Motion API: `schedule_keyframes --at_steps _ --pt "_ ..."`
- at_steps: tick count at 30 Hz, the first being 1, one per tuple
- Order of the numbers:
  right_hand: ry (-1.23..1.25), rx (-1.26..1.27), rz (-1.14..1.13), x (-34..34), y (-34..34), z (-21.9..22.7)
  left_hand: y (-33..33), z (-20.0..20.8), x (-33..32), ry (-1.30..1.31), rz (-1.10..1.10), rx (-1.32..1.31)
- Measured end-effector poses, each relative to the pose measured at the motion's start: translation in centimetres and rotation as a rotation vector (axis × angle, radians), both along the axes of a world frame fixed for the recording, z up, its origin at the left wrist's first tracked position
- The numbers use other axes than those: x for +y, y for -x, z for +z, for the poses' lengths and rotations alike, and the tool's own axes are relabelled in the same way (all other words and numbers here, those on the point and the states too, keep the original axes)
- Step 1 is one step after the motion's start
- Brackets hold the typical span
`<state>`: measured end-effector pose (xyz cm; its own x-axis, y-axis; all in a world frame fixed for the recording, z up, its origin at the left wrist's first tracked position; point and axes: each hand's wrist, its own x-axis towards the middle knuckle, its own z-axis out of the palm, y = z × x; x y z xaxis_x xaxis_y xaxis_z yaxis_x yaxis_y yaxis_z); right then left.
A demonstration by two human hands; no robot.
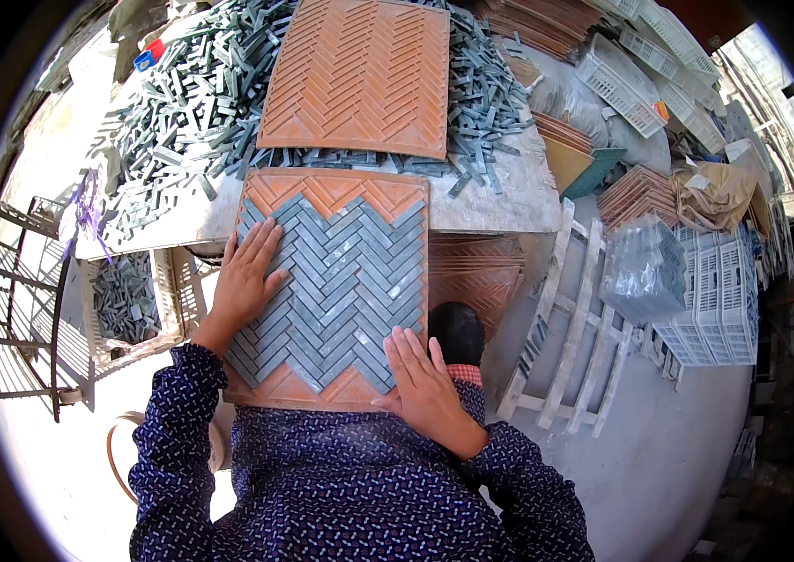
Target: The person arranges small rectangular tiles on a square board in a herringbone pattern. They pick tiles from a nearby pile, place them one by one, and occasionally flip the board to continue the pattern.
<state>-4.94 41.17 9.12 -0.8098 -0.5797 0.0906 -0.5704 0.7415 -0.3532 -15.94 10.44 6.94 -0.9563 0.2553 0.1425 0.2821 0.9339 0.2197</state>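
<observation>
An orange mould tray (270,190) with herringbone grooves rests at my lap, its far end against the table edge. Grey-green tile strips (331,281) fill most of it in a zigzag; orange shows bare at the far and near ends. My left hand (249,276) lies flat on the strips along the left side, fingers stretched out. At the near right corner my right hand (425,384) rests with extended fingers over the strips and the tray's edge. Beyond, a second orange mould tray (355,80) without strips lies on the table.
Loose stone strips (200,103) are heaped on the table (509,201). Below left stands a crate (172,290) of strips. To the right are a wooden pallet (565,318), stacked white crates (711,295), a wrapped bundle (642,267) and more orange trays (636,199).
</observation>
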Motion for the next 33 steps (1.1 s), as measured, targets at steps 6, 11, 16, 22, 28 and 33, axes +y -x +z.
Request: schedule_keyframes --at_steps 6,11,16,22,28,33 --pt "-0.030 0.038 0.030 -0.5 2.1 1.1 -0.5 0.3 0.5 0.024 0.048 -0.013" --pt "0.009 0.032 -0.010 -1.2 4.1 -1.3 -1.5 1.8 4.6 -0.038 -0.051 -0.003" --pt "0.012 -0.020 -0.039 0.1 4.4 0.1 -3.5 3.3 8.1 -0.030 -0.229 -0.136" --pt "0.018 0.016 -0.046 1.3 4.2 -0.8 -3.9 2.1 10.9 -0.010 -0.425 -0.163" --pt "0.097 -0.052 -0.085 2.1 5.6 0.3 -4.6 1.9 11.9 0.017 -0.413 -0.196" --pt "0.324 -0.070 -0.317 5.1 4.8 -0.5 -8.1 2.2 12.5 0.006 -0.556 -0.231"
